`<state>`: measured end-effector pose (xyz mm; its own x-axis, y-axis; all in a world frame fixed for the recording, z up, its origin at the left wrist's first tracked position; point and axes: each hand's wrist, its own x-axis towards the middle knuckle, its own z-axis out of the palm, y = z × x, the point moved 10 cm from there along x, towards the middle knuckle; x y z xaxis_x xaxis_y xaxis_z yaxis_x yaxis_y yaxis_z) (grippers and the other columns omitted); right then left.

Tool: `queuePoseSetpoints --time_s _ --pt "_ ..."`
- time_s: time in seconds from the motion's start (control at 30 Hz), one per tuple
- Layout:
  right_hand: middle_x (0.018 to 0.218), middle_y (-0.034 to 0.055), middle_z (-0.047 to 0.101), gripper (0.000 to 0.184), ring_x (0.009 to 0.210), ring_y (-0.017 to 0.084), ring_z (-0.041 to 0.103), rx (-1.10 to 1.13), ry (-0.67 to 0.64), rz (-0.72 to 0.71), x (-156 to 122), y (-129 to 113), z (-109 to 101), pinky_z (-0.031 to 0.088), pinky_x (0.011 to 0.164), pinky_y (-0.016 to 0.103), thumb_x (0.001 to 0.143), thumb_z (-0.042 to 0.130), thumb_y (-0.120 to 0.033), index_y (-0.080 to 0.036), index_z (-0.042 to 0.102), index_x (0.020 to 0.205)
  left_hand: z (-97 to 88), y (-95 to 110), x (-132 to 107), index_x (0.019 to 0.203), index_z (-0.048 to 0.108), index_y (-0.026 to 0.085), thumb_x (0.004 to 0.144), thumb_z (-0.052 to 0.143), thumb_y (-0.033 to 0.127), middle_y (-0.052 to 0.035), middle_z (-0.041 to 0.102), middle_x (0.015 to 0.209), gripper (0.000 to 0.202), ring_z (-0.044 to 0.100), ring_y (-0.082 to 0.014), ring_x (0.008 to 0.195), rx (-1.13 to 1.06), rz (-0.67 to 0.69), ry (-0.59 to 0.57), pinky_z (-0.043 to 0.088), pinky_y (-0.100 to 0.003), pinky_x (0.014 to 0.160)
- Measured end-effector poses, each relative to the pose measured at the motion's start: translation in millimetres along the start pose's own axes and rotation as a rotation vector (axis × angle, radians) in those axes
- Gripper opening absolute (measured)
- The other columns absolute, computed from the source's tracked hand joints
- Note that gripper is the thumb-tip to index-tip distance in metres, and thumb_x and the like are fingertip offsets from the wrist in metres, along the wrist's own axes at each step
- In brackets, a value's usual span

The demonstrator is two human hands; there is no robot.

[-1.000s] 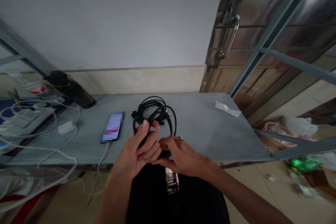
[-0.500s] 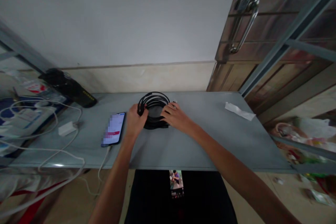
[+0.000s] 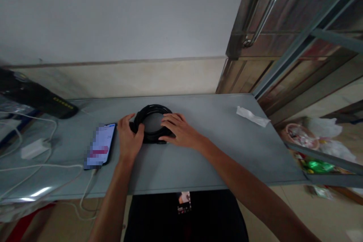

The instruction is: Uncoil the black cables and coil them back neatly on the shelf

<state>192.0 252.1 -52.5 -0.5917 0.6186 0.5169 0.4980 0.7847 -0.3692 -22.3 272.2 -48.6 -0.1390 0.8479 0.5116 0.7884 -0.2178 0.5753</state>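
A black cable (image 3: 153, 136), wound into a round coil, lies flat on the grey table in front of me. My left hand (image 3: 129, 136) cups the coil's left side, thumb toward the inner edge and fingers outside it. On the opposite side, my right hand (image 3: 181, 131) rests its bent fingers over the loops, with the thumb lower down near the front. Both hands have a loose hold, and their fingers cover parts of the coil. Left of my left hand lies a phone (image 3: 102, 145) with its screen lit and a white charging cord plugged in.
The grey table (image 3: 210, 159) runs along a wall. A white adapter (image 3: 35, 148) with cords and a black bottle (image 3: 36, 96) lie at the left. A strip of white paper (image 3: 253, 116) is at the right, near a metal frame post (image 3: 286, 68). A second lit phone (image 3: 184, 202) is on my lap.
The coil has come down flatter onto the table, its loops closer together. Both hands have lowered with it, their grip looser. The view has shifted somewhat to the right.
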Motion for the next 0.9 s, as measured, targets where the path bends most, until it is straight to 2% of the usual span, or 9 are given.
queuePoseSetpoints --time_s 0.17,0.27,0.33,0.4,0.47,0.57,0.73,0.9 --pt "0.142 0.0152 0.074 0.053 0.145 0.027 0.060 -0.051 -0.020 -0.020 -0.5 -10.8 4.0 0.030 0.134 0.049 0.110 0.065 -0.065 -0.016 0.070 0.132 2.5 4.7 0.0 0.138 0.068 0.019 0.098 0.063 0.032 -0.0174 0.071 0.141 0.042 0.064 -0.0381 0.138 -0.012 0.027 -0.045 0.048 -0.061 0.124" --pt "0.133 0.0140 0.076 0.071 0.135 0.029 0.064 -0.072 -0.033 -0.024 0.9 -19.2 6.7 0.029 0.133 0.051 0.101 0.064 -0.082 -0.017 0.071 0.130 0.8 8.0 -0.6 0.136 0.070 0.019 0.098 0.063 0.032 -0.0163 0.073 0.140 0.040 0.067 -0.0363 0.136 -0.040 0.043 -0.047 0.050 -0.058 0.124" --pt "0.130 0.0142 0.076 0.078 0.131 0.031 0.064 -0.102 -0.045 -0.039 1.5 -25.0 9.6 0.029 0.133 0.055 0.096 0.067 -0.087 -0.017 0.070 0.132 -0.8 7.8 -1.2 0.135 0.071 0.019 0.097 0.065 0.033 -0.0158 0.074 0.140 0.041 0.068 -0.0352 0.137 -0.058 0.036 -0.044 0.051 -0.056 0.124" --pt "0.128 0.0147 0.076 0.068 0.127 0.032 0.064 -0.149 -0.062 -0.052 1.8 -29.2 12.8 0.031 0.131 0.056 0.101 0.070 -0.078 -0.016 0.070 0.132 -1.1 6.3 -2.1 0.135 0.071 0.019 0.097 0.067 0.034 -0.0154 0.075 0.139 0.041 0.070 -0.0345 0.135 -0.084 0.016 -0.048 0.053 -0.055 0.123" --pt "0.124 0.0138 0.076 0.046 0.121 0.031 0.065 -0.188 -0.096 -0.059 2.1 -31.5 15.6 0.038 0.124 0.053 0.108 0.072 -0.057 -0.016 0.070 0.127 -0.8 5.2 -3.3 0.135 0.072 0.019 0.097 0.068 0.037 -0.0150 0.076 0.138 0.042 0.071 -0.0337 0.133 -0.124 -0.005 -0.052 0.056 -0.053 0.120" --pt "0.119 0.0120 0.075 0.023 0.114 0.029 0.065 -0.196 -0.158 -0.040 2.1 -30.3 15.2 0.045 0.113 0.047 0.105 0.073 -0.035 -0.018 0.070 0.119 0.4 8.0 -5.7 0.138 0.072 0.019 0.099 0.071 0.043 -0.0155 0.074 0.140 0.046 0.072 -0.0322 0.131 -0.234 -0.025 -0.060 0.060 -0.051 0.116" --pt "0.115 0.0119 0.074 0.018 0.113 0.030 0.064 -0.218 -0.209 0.023 0.9 -25.3 5.2 0.046 0.109 0.047 0.099 0.074 -0.029 -0.018 0.070 0.113 2.0 23.2 -8.5 0.147 0.066 0.020 0.105 0.070 0.049 -0.0174 0.068 0.151 0.052 0.070 -0.0324 0.137 -0.313 0.039 -0.081 0.061 -0.051 0.116" --pt "0.119 0.0133 0.073 0.019 0.113 0.031 0.064 -0.276 -0.205 0.049 -0.4 -33.7 8.3 0.049 0.106 0.047 0.101 0.071 -0.028 -0.017 0.067 0.116 4.4 29.9 -8.7 0.144 0.070 0.022 0.109 0.066 0.052 -0.0150 0.074 0.141 0.047 0.074 -0.0302 0.127 -0.245 0.073 -0.130 0.061 -0.049 0.113"
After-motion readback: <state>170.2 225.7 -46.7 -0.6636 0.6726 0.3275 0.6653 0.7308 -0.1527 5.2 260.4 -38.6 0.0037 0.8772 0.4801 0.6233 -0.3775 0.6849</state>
